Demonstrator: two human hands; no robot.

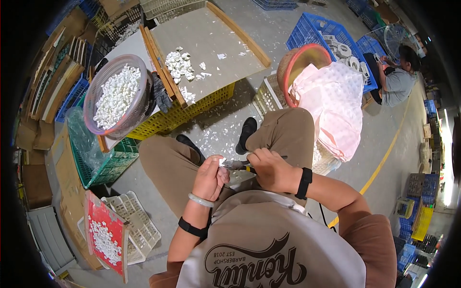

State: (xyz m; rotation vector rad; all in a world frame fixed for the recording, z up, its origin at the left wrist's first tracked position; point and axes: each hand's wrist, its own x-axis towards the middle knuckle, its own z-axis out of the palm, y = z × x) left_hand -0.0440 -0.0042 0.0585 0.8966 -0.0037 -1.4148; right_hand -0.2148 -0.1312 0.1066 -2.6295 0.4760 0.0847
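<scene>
Showing bright white, a small piece [222,162] (partly hidden) is pinched by the left hand [209,177], pliers [235,164] gripped by the right hand [272,169].

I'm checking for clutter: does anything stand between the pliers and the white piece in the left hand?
Nothing visible. The right hand holds the pliers with their tip at the white piece in the left hand; actual contact is unclear.

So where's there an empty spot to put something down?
On the grey board, past the white pile and left of the right-hand wooden strip. Also the floor between the pink cloth and yellow line. Crowded: the purple basket, full of white pieces, and the white-flecked floor between the black shoes.
</scene>
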